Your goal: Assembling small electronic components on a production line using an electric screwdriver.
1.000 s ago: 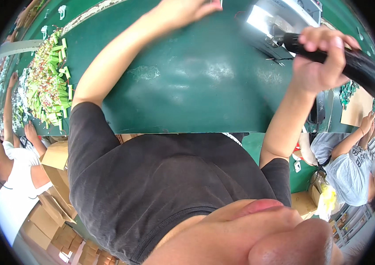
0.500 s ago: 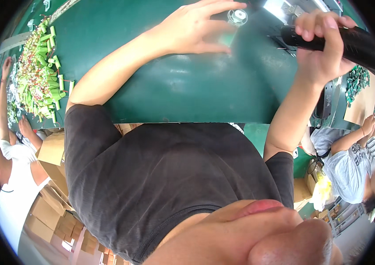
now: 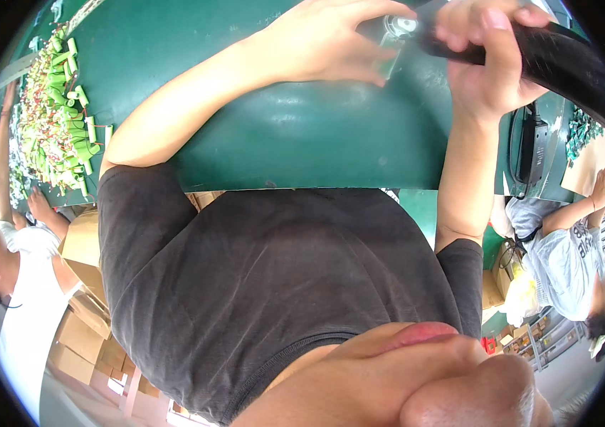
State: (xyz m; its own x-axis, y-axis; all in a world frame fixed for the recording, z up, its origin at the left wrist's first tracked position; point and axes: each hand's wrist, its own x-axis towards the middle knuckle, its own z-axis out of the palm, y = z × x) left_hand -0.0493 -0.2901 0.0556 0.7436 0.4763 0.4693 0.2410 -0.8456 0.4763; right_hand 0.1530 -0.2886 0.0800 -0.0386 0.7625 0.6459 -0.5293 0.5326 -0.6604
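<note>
My left hand (image 3: 327,43) reaches across the green tabletop from the left, its fingers bowed and partly blurred. Between its forefinger and thumb is a small pale, see-through piece with a round white centre (image 3: 401,27); its exact kind is unclear. My right hand (image 3: 491,60) is wrapped round a thick black tube-shaped tool (image 3: 566,60), thumb lying on top. The tool's blurred left end points at the small piece, close beside it. Its other end curves away past the right rim of the picture.
Green cylindrical cells with red wires (image 3: 57,117) lie heaped at the left of the green table (image 3: 281,135). At the right are a black power adapter (image 3: 532,153) and small green parts (image 3: 582,135). Co-workers sit on both sides; cardboard boxes (image 3: 78,338) stand behind at left.
My left hand and the small piece have shifted right together. My right hand has brought the black tool leftward, so its end is now closer to the piece.
</note>
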